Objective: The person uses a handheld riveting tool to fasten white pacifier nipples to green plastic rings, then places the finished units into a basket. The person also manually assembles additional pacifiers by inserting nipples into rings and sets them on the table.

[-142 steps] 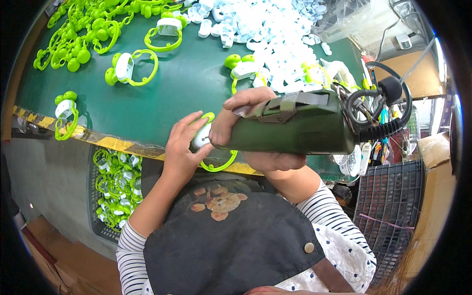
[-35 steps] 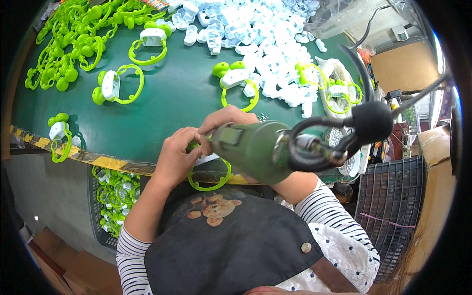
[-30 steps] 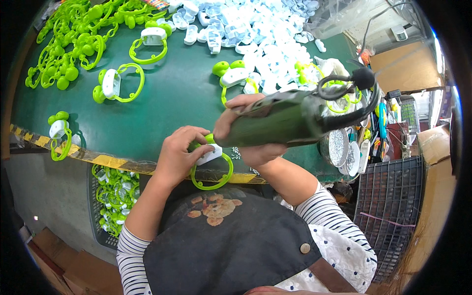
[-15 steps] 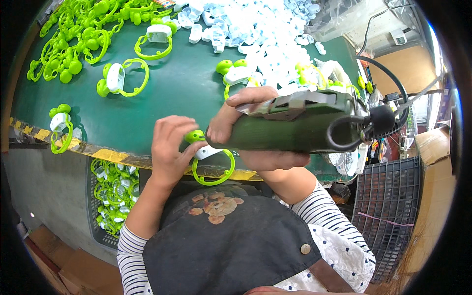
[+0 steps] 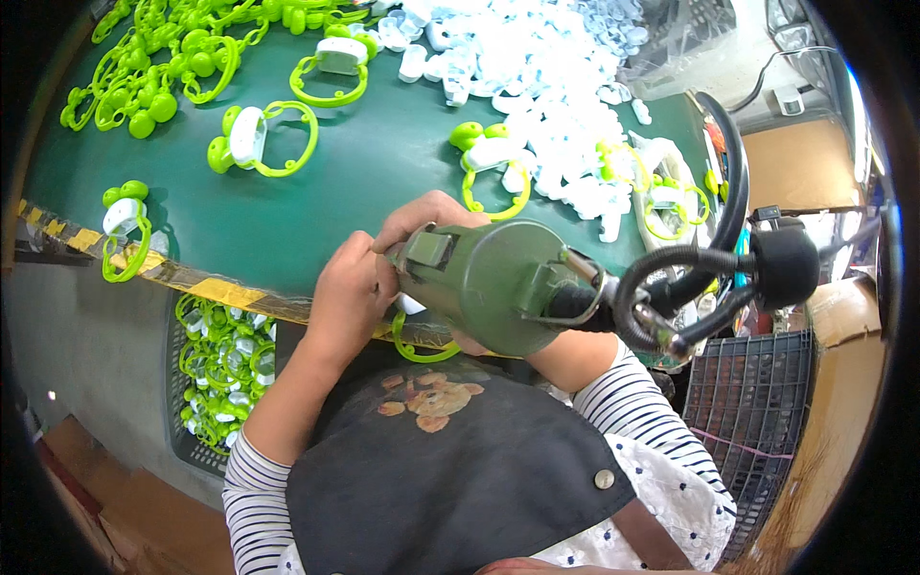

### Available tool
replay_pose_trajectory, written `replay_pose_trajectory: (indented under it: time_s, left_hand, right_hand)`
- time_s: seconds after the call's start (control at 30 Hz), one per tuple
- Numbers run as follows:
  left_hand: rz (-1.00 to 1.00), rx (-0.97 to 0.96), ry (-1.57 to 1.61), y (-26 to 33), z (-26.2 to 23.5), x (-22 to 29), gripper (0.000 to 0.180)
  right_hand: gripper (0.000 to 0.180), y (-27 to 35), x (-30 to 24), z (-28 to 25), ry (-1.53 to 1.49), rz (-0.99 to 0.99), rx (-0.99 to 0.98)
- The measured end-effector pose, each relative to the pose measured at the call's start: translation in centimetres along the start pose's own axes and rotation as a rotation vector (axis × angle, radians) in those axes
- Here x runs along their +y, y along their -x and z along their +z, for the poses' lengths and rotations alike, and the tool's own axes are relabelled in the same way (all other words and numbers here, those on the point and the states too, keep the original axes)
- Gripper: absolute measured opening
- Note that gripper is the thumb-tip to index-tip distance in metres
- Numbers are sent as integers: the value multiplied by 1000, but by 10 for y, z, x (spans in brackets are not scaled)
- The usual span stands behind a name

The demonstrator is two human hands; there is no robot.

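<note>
My right hand [image 5: 429, 213] is wrapped round a dark green power screwdriver [image 5: 503, 283], its rear end with bail and cable toward me. Close against its front, my left hand [image 5: 350, 292] is closed on a lime-green ring-shaped plastic piece [image 5: 426, 356] with a white housing at the table's near edge. The screwdriver's tip and most of the white housing are hidden behind the hands and tool. On the green table [image 5: 359, 144] lie several similar pieces, among them one at the left [image 5: 126, 225] and one just beyond my right hand [image 5: 494, 153].
A large heap of white plastic shells [image 5: 556, 86] covers the far middle. Lime-green parts [image 5: 144, 81] pile up far left. Below the table a grey crate [image 5: 201, 455] holds green-and-white pieces. A black cable [image 5: 736, 182] loops at the right, above a dark grid crate [image 5: 747, 402].
The screwdriver has swung from lying sideways to pointing its rear end up toward me. My left hand has closed in on its front, over the ring piece. The whole view has shifted slightly.
</note>
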State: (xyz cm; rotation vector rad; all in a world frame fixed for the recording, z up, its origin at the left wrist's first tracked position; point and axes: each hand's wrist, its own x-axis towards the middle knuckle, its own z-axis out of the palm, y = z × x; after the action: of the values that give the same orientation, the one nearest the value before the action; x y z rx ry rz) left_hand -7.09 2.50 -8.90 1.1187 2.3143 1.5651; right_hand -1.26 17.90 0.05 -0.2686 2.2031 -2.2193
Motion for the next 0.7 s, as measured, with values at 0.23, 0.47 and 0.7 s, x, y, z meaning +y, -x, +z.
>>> replay_pose_trajectory:
  time_s: [0.23, 0.47, 0.7]
  left_hand:
    - [45, -17, -6, 2, 2, -1, 13]
    - [-8, -119, -23, -5, -20, -3, 17]
    - [-123, -441, -74, -33, -165, -2, 29]
  right_hand:
    - [47, -8, 24, -9, 278, -404, -15]
    - [100, -10, 18, 1, -204, -430, 447]
    - [105, 15, -5, -31, -293, -465, 645]
